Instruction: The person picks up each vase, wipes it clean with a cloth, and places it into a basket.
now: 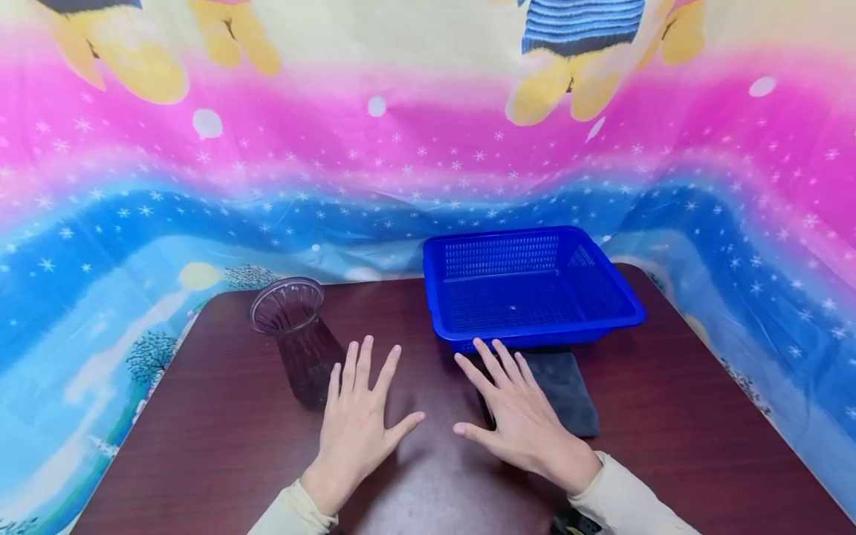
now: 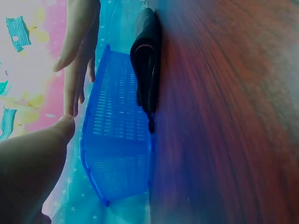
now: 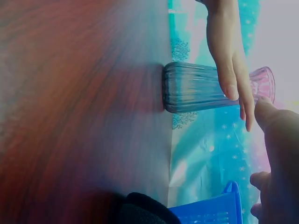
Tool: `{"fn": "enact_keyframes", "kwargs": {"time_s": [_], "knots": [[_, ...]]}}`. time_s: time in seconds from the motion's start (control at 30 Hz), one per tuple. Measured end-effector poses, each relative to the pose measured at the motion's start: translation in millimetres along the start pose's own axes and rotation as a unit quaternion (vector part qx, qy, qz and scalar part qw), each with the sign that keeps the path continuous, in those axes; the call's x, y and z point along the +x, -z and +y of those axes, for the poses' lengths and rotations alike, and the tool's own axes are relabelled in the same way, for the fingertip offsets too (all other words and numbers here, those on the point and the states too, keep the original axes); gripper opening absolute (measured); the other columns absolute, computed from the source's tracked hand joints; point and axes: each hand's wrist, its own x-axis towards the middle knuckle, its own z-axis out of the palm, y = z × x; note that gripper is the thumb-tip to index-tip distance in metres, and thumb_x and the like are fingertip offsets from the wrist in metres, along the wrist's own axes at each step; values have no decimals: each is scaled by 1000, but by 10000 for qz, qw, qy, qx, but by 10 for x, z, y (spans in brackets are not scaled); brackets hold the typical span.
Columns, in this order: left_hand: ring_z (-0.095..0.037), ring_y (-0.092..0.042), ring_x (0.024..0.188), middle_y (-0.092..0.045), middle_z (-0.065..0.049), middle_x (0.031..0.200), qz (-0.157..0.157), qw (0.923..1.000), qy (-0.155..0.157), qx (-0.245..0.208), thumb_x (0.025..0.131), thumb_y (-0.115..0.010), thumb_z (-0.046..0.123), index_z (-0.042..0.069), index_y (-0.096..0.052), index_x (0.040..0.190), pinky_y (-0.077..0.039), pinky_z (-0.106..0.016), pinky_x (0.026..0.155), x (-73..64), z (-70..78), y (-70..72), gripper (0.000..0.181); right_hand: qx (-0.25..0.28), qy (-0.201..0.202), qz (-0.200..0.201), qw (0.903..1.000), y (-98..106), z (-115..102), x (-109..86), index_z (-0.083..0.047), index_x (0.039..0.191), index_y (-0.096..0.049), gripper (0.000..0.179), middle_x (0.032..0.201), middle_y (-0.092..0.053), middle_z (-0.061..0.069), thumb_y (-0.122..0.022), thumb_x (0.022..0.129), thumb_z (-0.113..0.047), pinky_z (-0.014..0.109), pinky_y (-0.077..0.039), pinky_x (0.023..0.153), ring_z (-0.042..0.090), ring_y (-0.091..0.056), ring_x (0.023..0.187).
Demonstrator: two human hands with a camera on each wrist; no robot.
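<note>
At the far left, the backdrop, a glossy printed sheet of pink, cream and blue with white snowflakes (image 1: 374, 148), is running along the side of the reddish-brown wood-grained table (image 1: 200, 416) and on behind it. Next, a purple-tinted, clear vase with ribbed sides and a flared mouth (image 1: 304, 364) is standing upright on the table's left part. Just beside it, coming out of a pale cream sleeve (image 1: 290, 513), my left hand (image 1: 357, 427) is hovering above the wood, fingers spreading apart, thumb pointing inward, gripping nothing. Across a strip of bare tabletop, my right hand (image 1: 518, 416) is hovering too, palm down, its fingers standing apart and its thumb aiming toward my left; it is holding nothing either. Beyond my right fingertips, a deep-blue rectangular plastic basket with slotted walls (image 1: 535, 332) is sitting toward the back of the table. Partly under my right hand in my head view, a flat, black, soft-looking folded item (image 1: 565, 394) is lying just in front of the basket; whether those two are touching, I cannot tell.
</note>
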Motion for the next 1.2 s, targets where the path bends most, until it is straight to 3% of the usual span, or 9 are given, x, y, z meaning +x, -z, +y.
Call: {"fn": "enact_keyframes", "kwargs": {"time_s": [0.33, 0.63, 0.9, 1.2], "knots": [[-40, -40, 144, -41, -21, 156, 719, 9971, -217, -145, 80, -69, 63, 18, -44, 152, -45, -59, 107, -36, -124, 36, 89, 5, 177, 4, 9998, 45, 23, -102, -25, 159, -33, 92, 166, -30, 9, -68, 83, -65, 61, -30, 119, 39, -29, 153], [-41, -47, 137, -49, -20, 150, 1102, 9932, -227, -307, 92, -50, 64, 12, -53, 144, -45, -56, 105, -42, -220, 129, 74, 9, 44, -136, 9999, 38, 138, -179, -24, 157, -37, 87, 164, -35, 10, -67, 86, -63, 60, -33, 118, 39, -30, 152], [-39, -50, 135, -54, -17, 147, 1293, 9900, -86, -555, 95, -52, 60, 9, -56, 140, -48, -54, 103, -61, -300, 173, 68, 90, -43, -265, 9996, 29, 224, -192, -25, 157, -38, 85, 164, -35, 10, -68, 87, -62, 60, -32, 118, 37, -29, 153], [-38, -53, 133, -56, -15, 144, 1493, 9869, 138, -590, 99, -43, 62, 8, -58, 137, -49, -54, 102, -93, -395, 249, 67, 147, -208, -416, 9988, 49, 315, -205, -23, 156, -40, 83, 163, -37, 10, -68, 88, -61, 61, -32, 117, 37, -30, 152]]}}
